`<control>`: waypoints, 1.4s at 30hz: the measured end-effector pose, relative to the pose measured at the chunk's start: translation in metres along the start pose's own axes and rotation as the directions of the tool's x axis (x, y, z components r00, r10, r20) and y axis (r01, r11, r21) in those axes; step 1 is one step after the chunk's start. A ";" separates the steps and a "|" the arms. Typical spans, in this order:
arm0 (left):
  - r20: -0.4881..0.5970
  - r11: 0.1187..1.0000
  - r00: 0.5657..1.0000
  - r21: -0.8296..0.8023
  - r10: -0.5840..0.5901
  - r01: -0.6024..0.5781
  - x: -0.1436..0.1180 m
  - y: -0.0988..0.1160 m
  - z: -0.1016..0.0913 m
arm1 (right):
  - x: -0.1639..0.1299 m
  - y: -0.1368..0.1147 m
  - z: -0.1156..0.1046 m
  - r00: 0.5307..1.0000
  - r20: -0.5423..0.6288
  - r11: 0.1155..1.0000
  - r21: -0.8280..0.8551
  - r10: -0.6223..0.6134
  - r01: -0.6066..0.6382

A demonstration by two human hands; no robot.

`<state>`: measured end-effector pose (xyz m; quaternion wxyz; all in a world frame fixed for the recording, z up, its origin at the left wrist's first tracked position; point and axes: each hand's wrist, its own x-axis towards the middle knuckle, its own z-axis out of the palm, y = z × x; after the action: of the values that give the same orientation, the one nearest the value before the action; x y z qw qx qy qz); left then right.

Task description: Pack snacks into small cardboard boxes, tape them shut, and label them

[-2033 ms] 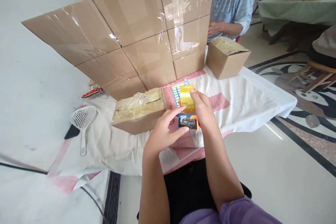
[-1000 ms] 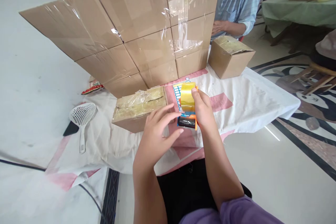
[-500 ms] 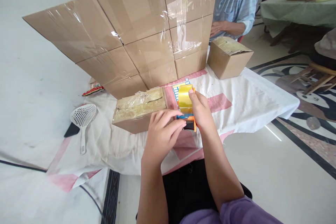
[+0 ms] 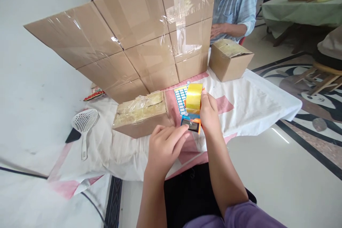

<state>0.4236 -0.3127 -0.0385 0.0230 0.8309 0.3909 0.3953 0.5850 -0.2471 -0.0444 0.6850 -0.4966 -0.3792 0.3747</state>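
Note:
My right hand (image 4: 210,114) is wrapped round a tape dispenser (image 4: 190,124) with an orange and blue frame and a dark front plate. A wide yellow tape roll (image 4: 194,98) sits on it, turned away from me. My left hand (image 4: 167,146) is curled, with index finger and thumb close together against the dark plate. Whether a tape end lies between those fingertips cannot be made out. Just left of the dispenser stands a taped cardboard box (image 4: 140,123). A printed sheet with blue outlined labels (image 4: 180,101) lies behind the roll.
A tall panel of joined cardboard boxes (image 4: 144,32) rises behind. Another box (image 4: 227,64) stands at the right on the white and pink tablecloth (image 4: 269,96). A white slotted skimmer (image 4: 84,121) lies left. Across the table sits a person in a light blue shirt (image 4: 236,14).
The dispenser has tilted and shifted slightly right, showing more of its dark plate and of the label sheet. My left fingers have drawn together and moved from its edge onto the plate.

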 end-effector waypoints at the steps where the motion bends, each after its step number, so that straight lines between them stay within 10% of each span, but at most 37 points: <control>1: -0.005 0.988 0.992 -0.089 -0.127 0.126 -0.004 0.000 0.001 | 0.000 0.000 0.000 1.000 0.001 1.000 0.014 -0.005 0.004; 5: 0.139 0.642 0.769 -0.471 -0.623 0.605 -0.010 0.003 0.003 | 0.000 0.001 -0.001 0.999 -0.003 0.997 0.057 -0.043 0.043; 12: 0.464 0.264 0.642 -0.645 -0.610 0.717 0.003 0.016 0.020 | -0.004 -0.005 -0.003 0.984 0.020 0.984 0.010 -0.176 0.175; 26: 0.258 0.298 0.667 -0.743 -0.699 0.599 -0.012 0.040 0.065 | 0.002 -0.004 -0.017 0.976 -0.070 0.979 -0.026 -0.206 0.205; 42: 0.133 0.390 0.643 -0.697 -0.754 0.602 -0.046 0.046 0.058 | -0.010 -0.003 0.001 0.988 0.048 0.989 -0.014 -0.149 0.150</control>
<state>0.4742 -0.3601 -0.0912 0.4484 0.4781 0.5198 0.5479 0.5805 -0.2568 -0.0427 0.6977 -0.4637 -0.4347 0.3304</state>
